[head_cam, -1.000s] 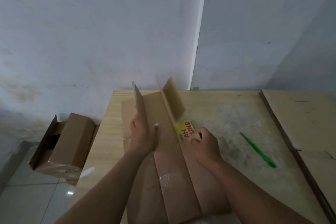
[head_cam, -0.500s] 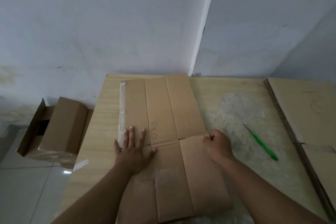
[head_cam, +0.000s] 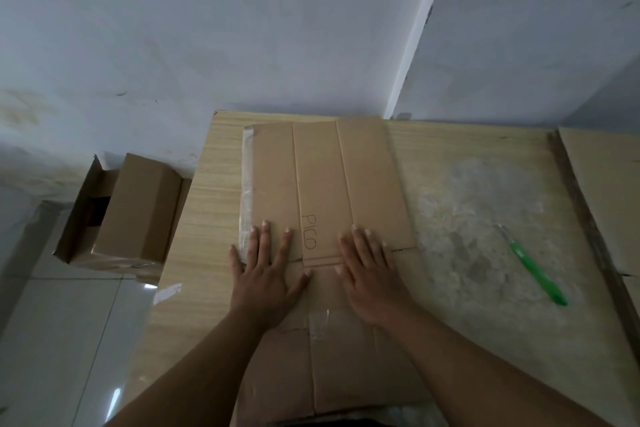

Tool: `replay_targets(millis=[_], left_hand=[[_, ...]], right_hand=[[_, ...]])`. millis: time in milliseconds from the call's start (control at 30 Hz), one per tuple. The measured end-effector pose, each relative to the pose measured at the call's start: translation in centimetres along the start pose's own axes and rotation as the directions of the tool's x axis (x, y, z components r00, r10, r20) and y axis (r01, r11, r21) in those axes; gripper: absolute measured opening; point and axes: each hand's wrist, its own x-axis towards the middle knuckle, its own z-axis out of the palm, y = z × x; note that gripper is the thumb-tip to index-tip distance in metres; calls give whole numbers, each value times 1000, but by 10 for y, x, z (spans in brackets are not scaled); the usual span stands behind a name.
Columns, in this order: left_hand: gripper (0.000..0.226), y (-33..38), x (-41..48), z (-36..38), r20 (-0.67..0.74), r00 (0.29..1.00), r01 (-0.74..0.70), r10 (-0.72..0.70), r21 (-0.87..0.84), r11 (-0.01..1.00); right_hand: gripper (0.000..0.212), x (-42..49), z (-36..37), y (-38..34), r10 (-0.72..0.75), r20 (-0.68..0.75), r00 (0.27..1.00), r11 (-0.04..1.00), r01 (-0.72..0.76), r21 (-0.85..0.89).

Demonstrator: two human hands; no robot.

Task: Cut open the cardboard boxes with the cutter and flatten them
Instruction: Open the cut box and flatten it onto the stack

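A flattened brown cardboard box (head_cam: pixel 322 177), marked PICO, lies spread on the wooden table (head_cam: pixel 207 218), with clear tape along its left edge and near its middle. My left hand (head_cam: pixel 266 274) presses flat on its left part, fingers spread. My right hand (head_cam: pixel 370 274) presses flat beside it, just right of the lettering. The green cutter (head_cam: pixel 533 267) lies on the table to the right, apart from both hands.
An opened cardboard box (head_cam: pixel 135 208) with another box in it stands on the tiled floor left of the table. Flat cardboard sheets (head_cam: pixel 602 184) lie stacked along the table's right side. White walls meet in a corner behind the table.
The raised flaps have been pushed down flat. My right hand let go of the box's right edge and moved left onto the cardboard, palm down. My left hand stays pressing.
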Motion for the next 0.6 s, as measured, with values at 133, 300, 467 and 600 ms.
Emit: replay_targets(millis=[133,300,467,600], left_hand=[[83,0,-4,0,-26,1000,2,-2,1,1000],[82,-3,-2,4,-60,998,-25,24,-15,1000],[77,-11,2,8,-69,995,-70,68,-17,997],[82,-12,-9,12,-170,979,79,-108,-166,983]], right_hand=[[74,9,-2,52,178,-6,984,983,-178,-52],[86,14,-21,85,319,-5,948,941,-317,-120],[97,-9,1,54,322,-81,943,946,-318,57],[93,-54,15,49,312,-42,949,948,-308,81]])
